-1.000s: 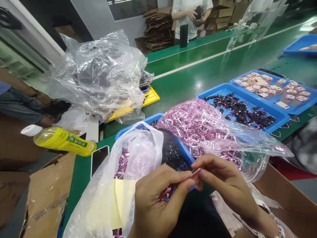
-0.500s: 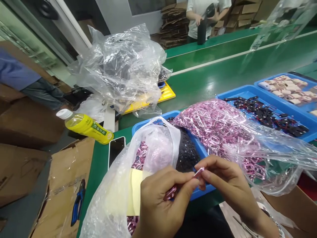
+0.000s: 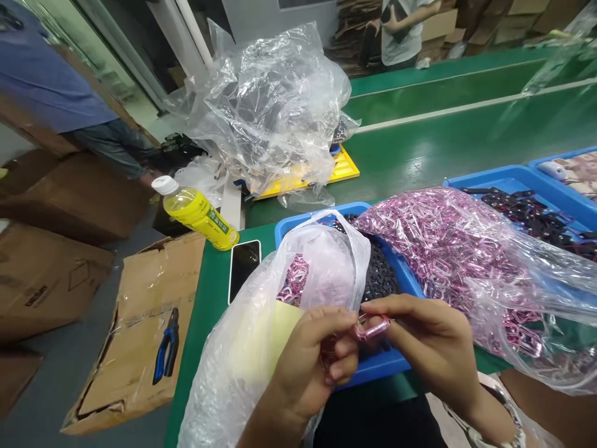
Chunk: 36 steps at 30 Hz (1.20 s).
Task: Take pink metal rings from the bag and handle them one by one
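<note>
Between both hands is a shiny pink metallic ring-shaped frame (image 3: 374,330). My left hand (image 3: 321,358) pinches its left end, and more pink pieces show partly under the curled fingers of that hand. The thumb and fingers of my right hand (image 3: 426,339) grip the frame's other end. A white plastic bag (image 3: 224,348) holding similar pink pieces and a yellow paper lies by my left hand. Beyond my right hand sits a clear bag of pink frames (image 3: 443,242). Behind the hands, a blue tray (image 3: 373,373) contains many small black parts (image 3: 380,274).
A phone (image 3: 245,267) and a yellow drink bottle (image 3: 200,214) occupy the green table's left edge. Crumpled clear plastic (image 3: 275,106) covers part of a yellow tray (image 3: 345,165). Pliers (image 3: 166,348) rest on cardboard (image 3: 140,323). Two other people are nearby, one across the table, one at left.
The view has shifted left, so the table things appear farther right. The pink frame has turned from nearly edge-on to showing its opening. The person across has moved the dark object in their hands.
</note>
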Each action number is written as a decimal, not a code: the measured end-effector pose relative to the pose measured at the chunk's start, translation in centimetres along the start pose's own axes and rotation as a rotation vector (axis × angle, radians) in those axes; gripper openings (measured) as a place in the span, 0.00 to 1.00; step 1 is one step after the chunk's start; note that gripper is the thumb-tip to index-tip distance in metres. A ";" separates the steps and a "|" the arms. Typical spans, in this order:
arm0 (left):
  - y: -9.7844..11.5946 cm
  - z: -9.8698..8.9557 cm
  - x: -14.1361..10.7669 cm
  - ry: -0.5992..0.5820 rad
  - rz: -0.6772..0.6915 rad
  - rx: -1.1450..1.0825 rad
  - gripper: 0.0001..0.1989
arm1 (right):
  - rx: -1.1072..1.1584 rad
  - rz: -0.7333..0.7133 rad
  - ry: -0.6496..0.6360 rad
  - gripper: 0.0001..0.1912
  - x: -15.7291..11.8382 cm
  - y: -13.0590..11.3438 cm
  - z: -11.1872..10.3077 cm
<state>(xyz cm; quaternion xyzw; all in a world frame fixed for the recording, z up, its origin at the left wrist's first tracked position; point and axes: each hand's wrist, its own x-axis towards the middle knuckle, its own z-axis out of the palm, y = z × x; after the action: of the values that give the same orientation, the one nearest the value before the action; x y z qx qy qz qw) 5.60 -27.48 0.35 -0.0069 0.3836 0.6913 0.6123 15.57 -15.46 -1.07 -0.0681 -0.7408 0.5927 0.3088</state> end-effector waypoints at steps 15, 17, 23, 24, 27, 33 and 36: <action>0.2 -0.5 0.1 0.023 -0.095 -0.137 0.15 | 0.142 0.138 -0.007 0.09 -0.1 0.3 0.8; 0.1 -0.5 0.2 0.025 -0.093 -0.151 0.14 | 0.143 0.150 -0.017 0.08 0.0 0.4 0.8; -0.1 -2.3 -1.7 0.163 0.026 -0.316 0.08 | -0.075 0.024 0.033 0.08 0.7 0.7 0.2; -0.2 -2.7 -2.3 0.221 0.092 -0.388 0.05 | -0.117 -0.014 0.039 0.09 1.0 0.7 0.2; -0.3 -3.6 -4.4 0.382 0.255 -0.512 0.13 | -0.160 -0.084 0.009 0.09 1.9 0.8 1.4; -1.2 -4.4 -6.2 0.516 0.352 -0.248 0.18 | -0.322 -0.141 -0.247 0.13 4.0 3.3 5.4; -1.7 -4.1 -5.8 0.439 0.408 -0.015 0.09 | -0.430 -0.052 -0.405 0.27 4.0 3.5 5.6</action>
<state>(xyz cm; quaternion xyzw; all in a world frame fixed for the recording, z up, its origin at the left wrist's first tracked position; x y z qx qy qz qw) 6.62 -34.67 -0.63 -0.0836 0.4955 0.7847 0.3630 8.42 -17.21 -3.35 0.0067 -0.8974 0.4155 0.1485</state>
